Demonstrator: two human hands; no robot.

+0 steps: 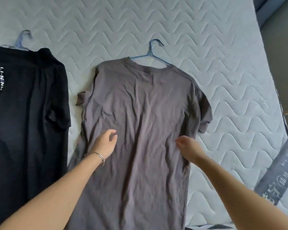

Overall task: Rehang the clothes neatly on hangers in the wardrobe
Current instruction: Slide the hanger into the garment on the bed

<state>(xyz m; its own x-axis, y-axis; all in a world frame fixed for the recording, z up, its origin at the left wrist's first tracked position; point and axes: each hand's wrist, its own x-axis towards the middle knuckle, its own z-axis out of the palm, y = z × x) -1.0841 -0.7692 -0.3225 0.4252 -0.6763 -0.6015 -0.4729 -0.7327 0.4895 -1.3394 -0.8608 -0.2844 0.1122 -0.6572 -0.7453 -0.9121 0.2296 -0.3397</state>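
On the bed: my gray T-shirt lies flat on the quilted mattress, collar away from me, hem toward me, cloth creased.
Blue hanger: seated inside the gray T-shirt's neck; the hook and part of both arms show above the collar.
Sleeves: the sleeve on my left is bunched against the body; the sleeve on my right lies spread out.
Left hand: over the gray T-shirt at mid-body, left of centre. My fingers are relaxed and loosely curled, thumb apart, gripping nothing.
Bracelet: thin band on my left wrist.
Right hand: over the gray T-shirt near its right side seam, blurred. My fingers bend toward the cloth; I cannot tell whether they pinch it.
Black T-shirt: flat on the mattress just beside the gray T-shirt, on my left, with white lettering.
Pale hanger: its hook shows above the black T-shirt's collar.
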